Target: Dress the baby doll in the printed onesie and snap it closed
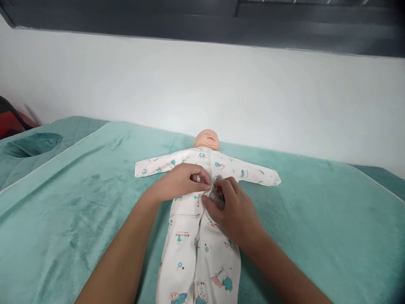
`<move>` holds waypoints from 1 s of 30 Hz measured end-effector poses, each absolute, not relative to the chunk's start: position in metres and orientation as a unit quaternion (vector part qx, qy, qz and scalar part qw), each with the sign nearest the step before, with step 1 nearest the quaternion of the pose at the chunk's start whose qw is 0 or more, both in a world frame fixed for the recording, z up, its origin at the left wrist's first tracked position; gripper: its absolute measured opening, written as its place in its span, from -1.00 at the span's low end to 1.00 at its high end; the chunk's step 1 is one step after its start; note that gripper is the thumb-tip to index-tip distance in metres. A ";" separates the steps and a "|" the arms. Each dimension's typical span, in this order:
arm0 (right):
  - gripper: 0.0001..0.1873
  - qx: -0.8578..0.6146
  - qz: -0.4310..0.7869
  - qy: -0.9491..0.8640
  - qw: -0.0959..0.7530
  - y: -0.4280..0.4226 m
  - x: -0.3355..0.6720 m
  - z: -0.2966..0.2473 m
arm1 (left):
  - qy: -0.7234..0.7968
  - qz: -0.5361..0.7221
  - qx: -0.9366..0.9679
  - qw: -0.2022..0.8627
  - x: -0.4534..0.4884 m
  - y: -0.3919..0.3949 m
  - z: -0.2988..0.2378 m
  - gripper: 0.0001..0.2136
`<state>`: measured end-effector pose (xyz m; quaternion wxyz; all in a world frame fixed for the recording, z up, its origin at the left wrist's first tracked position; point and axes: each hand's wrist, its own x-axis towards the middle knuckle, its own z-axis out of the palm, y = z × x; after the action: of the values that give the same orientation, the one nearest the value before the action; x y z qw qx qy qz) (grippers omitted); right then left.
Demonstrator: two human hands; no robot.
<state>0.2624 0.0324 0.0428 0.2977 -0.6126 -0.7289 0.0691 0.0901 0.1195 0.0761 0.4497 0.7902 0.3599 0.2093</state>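
Note:
A baby doll (207, 139) lies on its back, dressed in a white baby romper (183, 226) printed with small animals. The sleeves stretch out to both sides. At the chest, my left hand (186, 179) pinches the edge of the romper's front opening between thumb and fingers. Close beside it, my right hand (232, 204) has its fingers bent onto the other edge of the same opening. Above my hands the front looks closed up to the neck; below them the opening runs down between the legs. Any fastener between my fingertips is too small to make out.
A green plush cover (316, 228) lies under the doll, with a hollow (33, 144) in the bedding at the left. Behind stands a white wall (202, 84) with a dark ledge (158, 25) above. A red and black object (12, 120) sits at the far left.

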 end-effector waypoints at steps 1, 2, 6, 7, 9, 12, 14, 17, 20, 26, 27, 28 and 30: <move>-0.77 -0.627 0.055 -0.729 0.270 0.032 0.257 0.042 | 0.359 0.209 0.796 0.440 0.091 0.119 0.076 -0.92; -0.77 -0.636 0.037 -0.730 0.248 0.032 0.254 0.041 | 0.358 0.210 0.800 0.433 0.092 0.119 0.076 -0.94; -0.86 -0.653 -0.028 -0.731 0.194 0.036 0.246 0.042 | 0.350 0.209 0.800 0.441 0.092 0.120 0.072 -0.91; -0.91 -0.663 -0.024 -0.724 0.189 0.038 0.245 0.045 | 0.349 0.209 0.794 0.451 0.091 0.120 0.072 -0.90; -0.93 -0.674 0.017 -0.713 0.192 0.041 0.247 0.052 | 0.348 0.217 0.776 0.479 0.090 0.121 0.071 -0.88; -0.77 -0.649 0.142 -0.709 0.236 0.045 0.261 0.062 | 0.329 0.235 0.730 0.551 0.089 0.120 0.073 -0.90; -0.73 -0.613 0.271 -0.681 0.296 0.047 0.273 0.065 | 0.308 0.241 0.693 0.606 0.090 0.119 0.075 -0.92; -0.69 -0.550 0.437 -0.578 0.417 0.047 0.281 0.061 | 0.293 0.248 0.656 0.650 0.091 0.117 0.076 -0.92; -0.65 -0.511 0.502 -0.512 0.475 0.046 0.274 0.054 | 0.287 0.256 0.641 0.664 0.092 0.117 0.075 -0.92; -0.64 -0.478 0.543 -0.496 0.479 0.047 0.266 0.049 | 0.270 0.249 0.633 0.682 0.091 0.119 0.073 -0.91; -0.64 -0.469 0.548 -0.498 0.481 0.047 0.267 0.048 | 0.270 0.248 0.632 0.683 0.092 0.119 0.073 -0.90; -0.65 -0.458 0.554 -0.498 0.485 0.047 0.269 0.046 | 0.271 0.247 0.631 0.684 0.092 0.118 0.073 -0.90; -0.67 -0.436 0.566 -0.496 0.493 0.048 0.273 0.042 | 0.275 0.246 0.630 0.683 0.093 0.118 0.073 -0.90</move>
<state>0.2729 0.0479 0.0416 0.4929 -0.4363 -0.4957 0.5665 0.0929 0.1180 0.0728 0.6834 0.6303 0.2746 0.2455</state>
